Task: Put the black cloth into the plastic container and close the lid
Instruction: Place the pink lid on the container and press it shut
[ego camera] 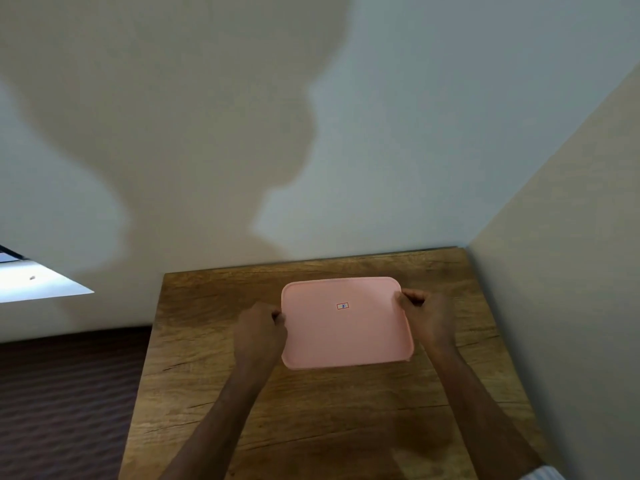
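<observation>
Both hands, left hand (260,336) and right hand (427,315), pinch the pink lid (346,323) edges; closing looks nearly finished, cloth unseen.

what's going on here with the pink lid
A person is gripping a pink lid with both hands: the left hand on its left edge, the right hand on its right edge. It sits over a wooden table in a corner. The container underneath and the black cloth aren't visible, so whether the lid is fully shut can't be told.
</observation>
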